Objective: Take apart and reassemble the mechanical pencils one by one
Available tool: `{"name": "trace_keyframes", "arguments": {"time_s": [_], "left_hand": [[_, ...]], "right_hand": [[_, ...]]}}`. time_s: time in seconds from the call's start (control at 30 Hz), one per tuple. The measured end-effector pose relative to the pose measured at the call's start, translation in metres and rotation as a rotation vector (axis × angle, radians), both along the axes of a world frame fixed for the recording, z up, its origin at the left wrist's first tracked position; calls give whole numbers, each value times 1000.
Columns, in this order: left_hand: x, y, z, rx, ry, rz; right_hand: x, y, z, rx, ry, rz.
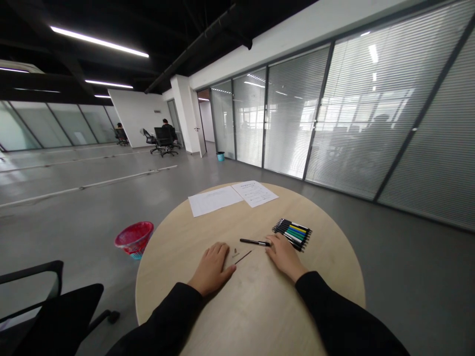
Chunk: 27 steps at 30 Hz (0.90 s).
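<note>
Both my hands rest on a round wooden table (260, 316). My left hand (213, 267) lies flat, fingers together and stretched out, holding nothing. Just right of it lie a small metal part (235, 253) and a thin dark rod (243, 257). My right hand (282, 254) lies palm down, its fingertips touching the end of a black pen (254, 242) that lies on the table. A row of several coloured pens (293, 233) lies beside my right hand.
Two white sheets of paper (232, 197) lie at the table's far edge. A red waste basket (134, 239) stands on the floor to the left. A black office chair (48, 316) is at my near left. Glass partition walls run along the right. Two people sit far back.
</note>
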<state>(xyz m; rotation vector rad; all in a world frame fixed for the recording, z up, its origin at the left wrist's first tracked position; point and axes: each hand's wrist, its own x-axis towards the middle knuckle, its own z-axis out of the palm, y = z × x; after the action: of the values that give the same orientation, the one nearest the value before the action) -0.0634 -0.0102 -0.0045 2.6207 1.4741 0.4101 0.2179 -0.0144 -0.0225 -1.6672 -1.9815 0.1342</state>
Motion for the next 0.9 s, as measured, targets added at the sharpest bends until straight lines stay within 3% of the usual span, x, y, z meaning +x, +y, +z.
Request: {"name": "trace_keyframes", "arguments": {"time_s": [0.33, 0.47, 0.67, 0.9], "left_hand": [[10, -8, 12, 68, 1, -65], [11, -6, 6, 60, 46, -74], [12, -5, 2, 52, 52, -89], [12, -4, 2, 15, 42, -88]], "right_hand": [[-14, -5, -2, 27, -225, -25], [-7, -4, -9, 54, -70, -76], [9, -2, -15, 12, 220, 76], [12, -5, -15, 1, 323, 78]]}}
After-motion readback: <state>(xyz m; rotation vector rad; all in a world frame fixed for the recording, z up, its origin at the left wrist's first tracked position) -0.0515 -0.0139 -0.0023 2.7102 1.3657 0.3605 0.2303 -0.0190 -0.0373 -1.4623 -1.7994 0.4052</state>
